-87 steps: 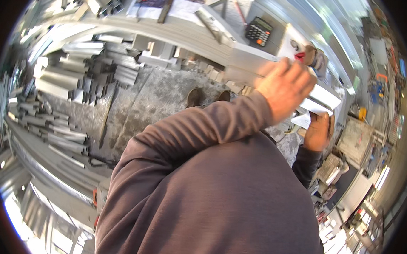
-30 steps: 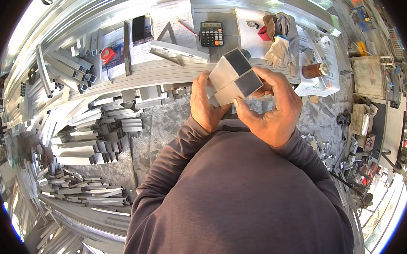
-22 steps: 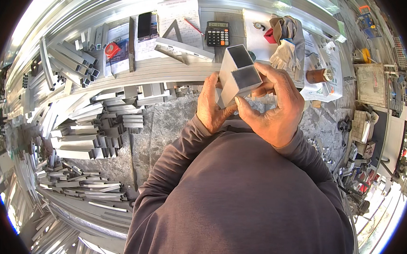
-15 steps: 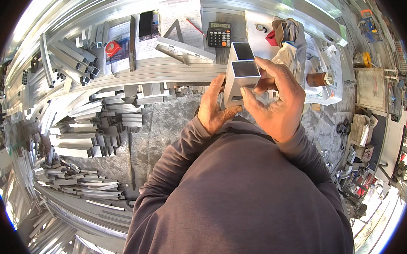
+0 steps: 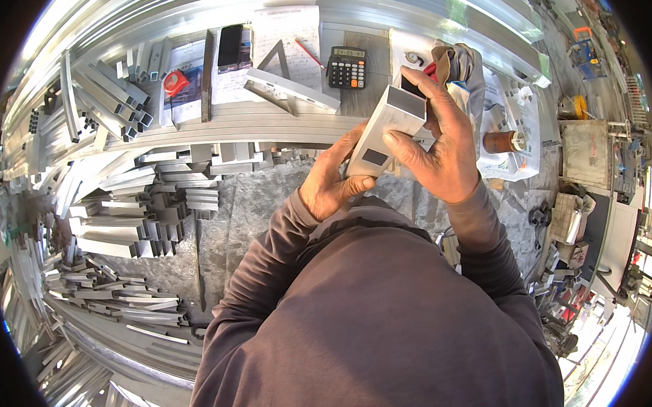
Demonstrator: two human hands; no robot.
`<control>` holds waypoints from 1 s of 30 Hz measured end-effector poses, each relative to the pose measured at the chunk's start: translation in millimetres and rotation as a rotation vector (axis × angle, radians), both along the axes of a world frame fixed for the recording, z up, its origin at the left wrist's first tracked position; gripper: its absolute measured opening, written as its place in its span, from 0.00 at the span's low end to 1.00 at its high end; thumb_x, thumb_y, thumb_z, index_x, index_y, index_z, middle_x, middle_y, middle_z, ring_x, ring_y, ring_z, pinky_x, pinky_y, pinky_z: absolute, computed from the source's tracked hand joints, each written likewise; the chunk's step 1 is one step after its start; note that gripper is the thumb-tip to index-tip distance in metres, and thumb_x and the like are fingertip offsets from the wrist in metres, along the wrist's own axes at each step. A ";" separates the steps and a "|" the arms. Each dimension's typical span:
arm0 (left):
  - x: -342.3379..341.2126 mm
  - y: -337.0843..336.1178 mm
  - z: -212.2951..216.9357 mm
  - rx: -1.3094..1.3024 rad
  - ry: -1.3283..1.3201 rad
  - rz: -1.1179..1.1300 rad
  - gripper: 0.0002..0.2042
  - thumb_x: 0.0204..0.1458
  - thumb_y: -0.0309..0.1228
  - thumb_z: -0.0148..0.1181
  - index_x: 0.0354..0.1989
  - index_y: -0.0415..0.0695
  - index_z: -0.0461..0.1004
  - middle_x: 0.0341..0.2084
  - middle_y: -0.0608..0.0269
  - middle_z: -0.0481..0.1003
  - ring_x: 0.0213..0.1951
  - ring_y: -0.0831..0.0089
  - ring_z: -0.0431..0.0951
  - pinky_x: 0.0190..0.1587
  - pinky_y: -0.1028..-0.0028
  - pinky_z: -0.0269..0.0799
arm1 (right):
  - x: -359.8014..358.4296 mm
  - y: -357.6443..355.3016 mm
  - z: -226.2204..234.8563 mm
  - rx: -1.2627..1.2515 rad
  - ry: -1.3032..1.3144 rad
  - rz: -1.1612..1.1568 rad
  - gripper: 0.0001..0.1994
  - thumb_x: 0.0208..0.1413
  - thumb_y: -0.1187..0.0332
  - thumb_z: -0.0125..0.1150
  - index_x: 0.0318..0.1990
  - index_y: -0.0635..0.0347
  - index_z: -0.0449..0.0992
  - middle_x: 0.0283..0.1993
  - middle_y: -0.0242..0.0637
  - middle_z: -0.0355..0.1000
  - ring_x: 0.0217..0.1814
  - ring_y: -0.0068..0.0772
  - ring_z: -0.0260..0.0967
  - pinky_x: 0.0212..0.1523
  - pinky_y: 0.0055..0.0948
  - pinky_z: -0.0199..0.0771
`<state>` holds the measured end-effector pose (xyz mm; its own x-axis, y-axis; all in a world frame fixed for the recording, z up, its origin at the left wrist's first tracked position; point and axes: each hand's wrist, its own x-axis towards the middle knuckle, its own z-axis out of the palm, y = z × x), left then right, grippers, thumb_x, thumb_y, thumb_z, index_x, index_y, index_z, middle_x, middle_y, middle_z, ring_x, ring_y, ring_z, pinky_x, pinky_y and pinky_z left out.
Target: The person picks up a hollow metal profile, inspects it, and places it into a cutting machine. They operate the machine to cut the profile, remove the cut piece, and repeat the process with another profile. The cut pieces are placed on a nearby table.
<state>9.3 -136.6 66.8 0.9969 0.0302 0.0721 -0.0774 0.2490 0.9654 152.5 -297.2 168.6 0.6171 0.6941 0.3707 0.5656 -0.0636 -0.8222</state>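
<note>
Both hands hold a short silver metal profile [image 5: 388, 130] with hollow rectangular ends, tilted with its open end up and to the right. A small dark rectangular cut-out shows near its lower end. My left hand [image 5: 335, 175] grips that lower end, thumb along the bottom edge and fingers behind. At the upper end my right hand [image 5: 444, 142] is closed, with its thumb on the near face and its index finger over the far rim. The fingers behind the profile are partly hidden. Beyond it on the bench lie a black calculator [image 5: 347, 70] and a metal set square [image 5: 290, 87].
A red tape measure [image 5: 176, 83], phone [image 5: 231, 46] and red pencil [image 5: 308, 52] lie on the bench among papers. Work gloves [image 5: 457, 67] and a brown cylinder [image 5: 501, 142] are at right. Cut metal profiles [image 5: 117, 233] are stacked at left.
The profile has tilted to the right and turned, so its near face and rectangular cut-out show more fully. Both hands have moved with it, the left one slightly leftward.
</note>
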 end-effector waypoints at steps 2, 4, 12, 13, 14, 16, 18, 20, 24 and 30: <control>0.1 1.4 3.0 0.035 -0.004 0.014 0.47 0.57 0.48 0.78 0.78 0.36 0.60 0.63 0.47 0.76 0.65 0.61 0.75 0.67 0.62 0.69 | 0.5 3.2 -0.2 0.037 0.004 -0.031 0.37 0.56 0.69 0.79 0.74 0.63 0.70 0.56 0.44 0.76 0.48 0.31 0.82 0.46 0.29 0.86; 1.1 -0.4 4.7 0.114 -0.024 0.063 0.46 0.54 0.42 0.80 0.78 0.37 0.61 0.61 0.48 0.78 0.62 0.62 0.78 0.65 0.63 0.72 | -2.3 1.8 3.4 -0.007 0.083 -0.049 0.36 0.60 0.72 0.74 0.75 0.67 0.66 0.64 0.46 0.72 0.61 0.35 0.78 0.59 0.34 0.83; 2.0 -0.9 5.1 0.279 -0.054 0.207 0.38 0.49 0.19 0.67 0.74 0.43 0.69 0.50 0.54 0.83 0.49 0.70 0.84 0.53 0.70 0.80 | -17.0 15.6 2.8 0.046 0.000 -0.152 0.39 0.54 0.71 0.81 0.73 0.66 0.71 0.55 0.45 0.75 0.50 0.33 0.82 0.44 0.28 0.87; 1.4 0.1 4.9 0.288 -0.077 0.211 0.37 0.49 0.19 0.66 0.74 0.42 0.69 0.50 0.55 0.84 0.48 0.71 0.84 0.53 0.70 0.80 | -18.9 16.3 3.3 0.055 -0.008 -0.144 0.39 0.54 0.70 0.81 0.73 0.66 0.71 0.56 0.45 0.75 0.50 0.34 0.82 0.44 0.28 0.87; 0.1 0.6 4.8 0.258 -0.060 0.210 0.37 0.49 0.19 0.65 0.73 0.42 0.69 0.49 0.55 0.84 0.48 0.72 0.84 0.52 0.71 0.80 | -20.2 17.1 4.1 0.063 -0.016 -0.136 0.39 0.53 0.70 0.81 0.73 0.66 0.70 0.56 0.46 0.75 0.50 0.34 0.82 0.44 0.28 0.87; -3.3 1.3 4.3 0.201 -0.026 0.202 0.36 0.50 0.19 0.64 0.73 0.42 0.70 0.49 0.56 0.84 0.48 0.73 0.83 0.52 0.71 0.80 | -20.9 19.3 5.9 0.071 -0.032 -0.106 0.40 0.52 0.70 0.82 0.73 0.66 0.70 0.57 0.46 0.76 0.51 0.34 0.81 0.44 0.28 0.87; -4.4 2.3 2.3 0.193 -0.037 0.209 0.36 0.50 0.19 0.64 0.73 0.42 0.70 0.48 0.57 0.84 0.47 0.74 0.83 0.51 0.71 0.80 | -21.3 18.5 9.6 0.034 -0.030 -0.072 0.40 0.54 0.73 0.80 0.75 0.66 0.67 0.60 0.46 0.75 0.56 0.35 0.80 0.48 0.29 0.86; -5.4 2.5 -0.1 0.196 -0.055 0.220 0.35 0.49 0.19 0.64 0.72 0.42 0.71 0.47 0.58 0.84 0.46 0.75 0.83 0.50 0.71 0.80 | -25.6 14.8 14.4 -0.044 -0.005 -0.030 0.40 0.59 0.79 0.75 0.78 0.67 0.62 0.65 0.46 0.72 0.65 0.36 0.78 0.56 0.31 0.85; -11.0 3.3 -3.1 0.217 -0.020 0.210 0.35 0.48 0.20 0.65 0.70 0.42 0.72 0.44 0.59 0.85 0.44 0.75 0.84 0.48 0.71 0.81 | -35.1 17.6 13.2 -0.065 -0.039 -0.071 0.41 0.59 0.76 0.78 0.77 0.67 0.63 0.64 0.45 0.74 0.63 0.35 0.79 0.55 0.29 0.85; -19.0 3.7 -2.9 0.155 -0.020 0.226 0.20 0.51 0.22 0.68 0.54 0.41 0.76 0.36 0.65 0.81 0.39 0.78 0.79 0.42 0.71 0.78 | -43.4 23.2 10.2 -0.078 -0.129 -0.081 0.39 0.58 0.75 0.78 0.76 0.69 0.66 0.62 0.46 0.73 0.61 0.36 0.80 0.53 0.30 0.86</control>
<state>-9.6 -132.9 63.9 0.9644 0.2390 0.1133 -0.1341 0.0725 0.9883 109.1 -274.0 178.7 0.6226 0.6741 0.3974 0.6566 -0.1738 -0.7339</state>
